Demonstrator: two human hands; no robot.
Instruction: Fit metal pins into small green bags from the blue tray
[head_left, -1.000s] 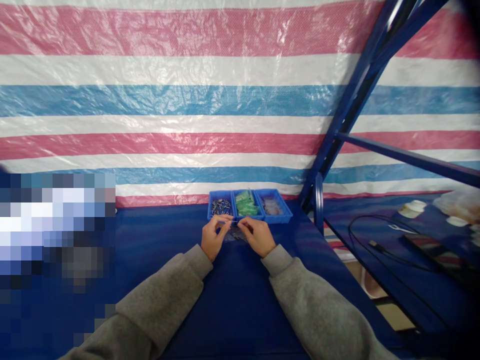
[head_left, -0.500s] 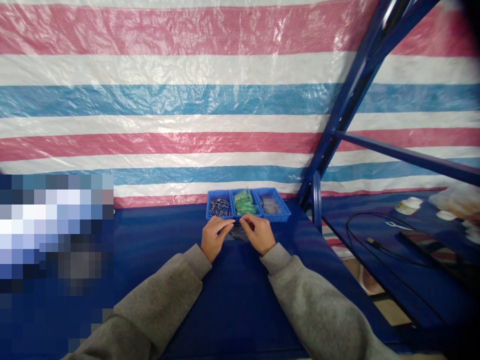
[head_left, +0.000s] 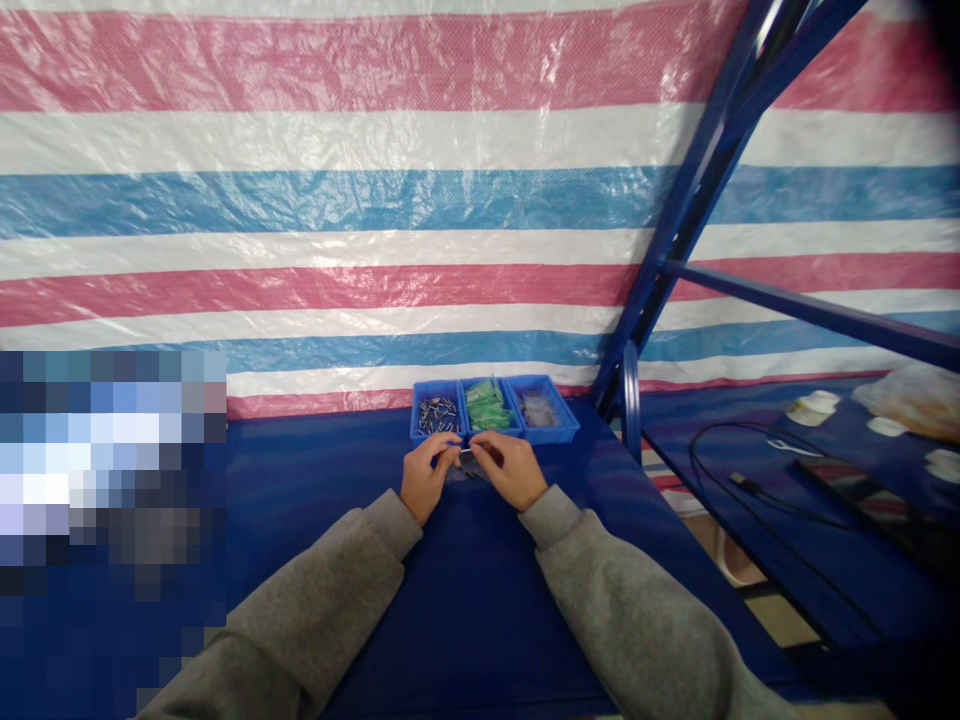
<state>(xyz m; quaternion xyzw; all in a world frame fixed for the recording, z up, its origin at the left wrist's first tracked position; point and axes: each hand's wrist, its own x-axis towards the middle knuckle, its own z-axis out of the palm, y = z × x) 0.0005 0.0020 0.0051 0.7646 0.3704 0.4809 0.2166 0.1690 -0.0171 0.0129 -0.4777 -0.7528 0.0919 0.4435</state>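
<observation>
My left hand point(head_left: 425, 478) and my right hand point(head_left: 514, 472) are close together over the blue table, fingertips pinched and facing each other. A small, thin, light-coloured piece point(head_left: 466, 451) shows between the fingertips, its right end at my right fingers; it is too small to name. What my left fingers pinch, if anything, cannot be made out. Under the fingertips lies a little heap of dark and clear bits point(head_left: 469, 468), partly hidden. Just behind my hands stand three blue bins: one with short metal pins point(head_left: 438, 415), one with green packets point(head_left: 487, 405), one with clear plastic pieces point(head_left: 538, 410).
A blue metal frame point(head_left: 675, 235) rises at the right of the table point(head_left: 465, 600). Beyond a gap, a second dark-blue surface holds a black cable point(head_left: 750, 487), white-lidded containers point(head_left: 814, 407) and a plastic bag point(head_left: 911, 400). A striped tarpaulin point(head_left: 337, 200) hangs behind. The left side is pixelated.
My fingertips have come closer together, the right hand shifting slightly left. A thin light piece now shows between them. The bins have stayed in place.
</observation>
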